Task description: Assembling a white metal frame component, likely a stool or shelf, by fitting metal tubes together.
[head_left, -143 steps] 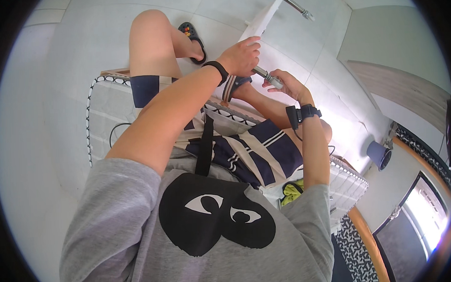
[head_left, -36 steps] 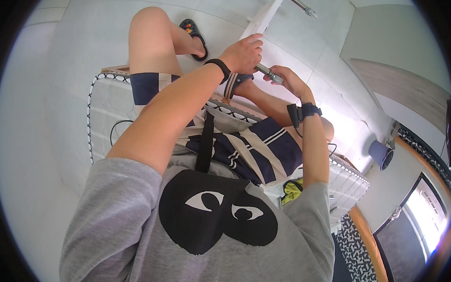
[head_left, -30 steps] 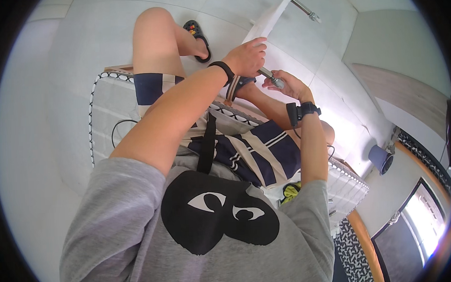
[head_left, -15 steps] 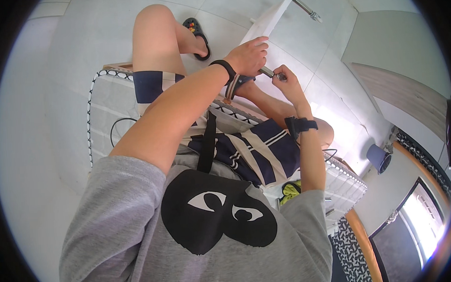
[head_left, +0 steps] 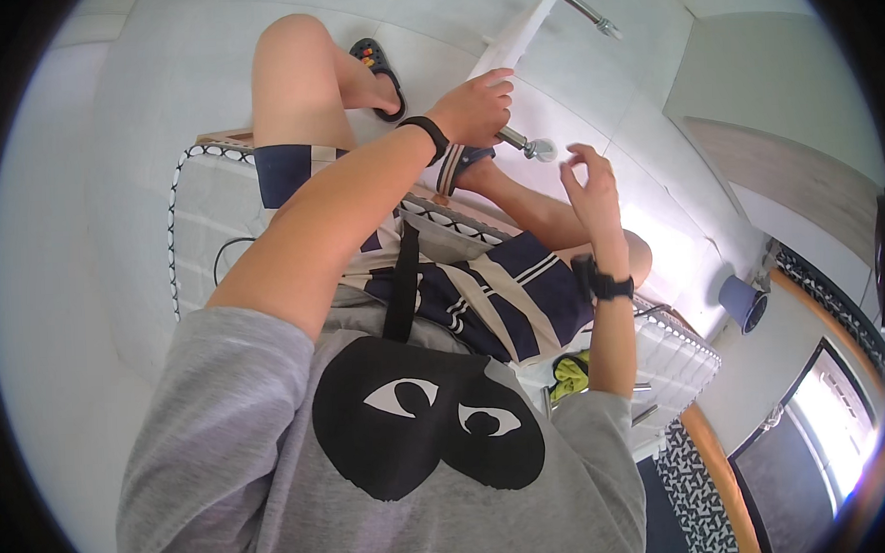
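A narrow white board (head_left: pixel 520 35) slants up and away in front of me. My left hand (head_left: pixel 469 112) wraps its lower end, fingers curled over the edge. From under this hand juts a metal leg (head_left: pixel 511 137) with a clear, rounded wheel-like tip (head_left: pixel 543 150). How the leg joins the board is hidden by my hand. Another metal leg (head_left: pixel 589 13) sticks out from the board's far end. My right hand (head_left: pixel 593 188) hovers just right of the near tip, apart from it, thumb and fingers curved with a gap between them and nothing held.
I sit on a cushioned seat (head_left: pixel 206 202) with patterned trim. Beside my right arm lie a yellow-green item (head_left: pixel 570 374) and metal rods (head_left: pixel 647 406). A blue-grey bin (head_left: pixel 743 305) stands on the tiled floor (head_left: pixel 592 105) at right, below a cabinet (head_left: pixel 768 99).
My right hand has let go of the leg's tip and moved right and down, uncovering it. My left hand and the board have shifted slightly left.
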Tool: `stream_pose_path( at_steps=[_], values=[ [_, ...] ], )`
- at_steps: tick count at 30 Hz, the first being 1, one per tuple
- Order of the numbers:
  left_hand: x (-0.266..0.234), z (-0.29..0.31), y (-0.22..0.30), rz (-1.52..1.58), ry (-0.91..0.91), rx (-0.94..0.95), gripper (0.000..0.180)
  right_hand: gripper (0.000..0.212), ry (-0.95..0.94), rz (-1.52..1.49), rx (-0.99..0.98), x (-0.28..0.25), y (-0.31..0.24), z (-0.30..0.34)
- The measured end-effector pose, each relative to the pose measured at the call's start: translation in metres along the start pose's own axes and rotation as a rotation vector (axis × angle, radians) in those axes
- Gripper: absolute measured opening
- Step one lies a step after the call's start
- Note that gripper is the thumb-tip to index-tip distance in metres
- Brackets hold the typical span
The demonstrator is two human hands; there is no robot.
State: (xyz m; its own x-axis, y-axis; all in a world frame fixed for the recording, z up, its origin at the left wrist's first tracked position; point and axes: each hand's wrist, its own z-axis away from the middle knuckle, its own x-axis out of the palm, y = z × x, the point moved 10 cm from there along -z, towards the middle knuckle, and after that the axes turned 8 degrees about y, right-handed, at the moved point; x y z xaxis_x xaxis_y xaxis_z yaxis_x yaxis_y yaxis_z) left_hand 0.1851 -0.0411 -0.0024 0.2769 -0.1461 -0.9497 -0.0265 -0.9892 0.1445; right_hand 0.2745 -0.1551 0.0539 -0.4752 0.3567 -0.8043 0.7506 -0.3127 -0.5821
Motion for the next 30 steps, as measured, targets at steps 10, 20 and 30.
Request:
stream_pose_path(
  at_steps=[10,20,30],
  values=[
    [-0.004,0.014,-0.007,0.013,0.015,-0.01,0.038,0.049,0.05,0.307,0.48,-0.069,-0.05,0.189],
    [0.003,-0.007,0.002,0.034,-0.01,-0.071,0.031,0.091,0.233,0.291,1.119,-0.05,-0.068,0.307],
    [-0.007,-0.001,0.017,-0.029,0.015,-0.095,0.03,0.108,0.187,0.417,1.228,-0.04,-0.075,0.288]
  ],
)
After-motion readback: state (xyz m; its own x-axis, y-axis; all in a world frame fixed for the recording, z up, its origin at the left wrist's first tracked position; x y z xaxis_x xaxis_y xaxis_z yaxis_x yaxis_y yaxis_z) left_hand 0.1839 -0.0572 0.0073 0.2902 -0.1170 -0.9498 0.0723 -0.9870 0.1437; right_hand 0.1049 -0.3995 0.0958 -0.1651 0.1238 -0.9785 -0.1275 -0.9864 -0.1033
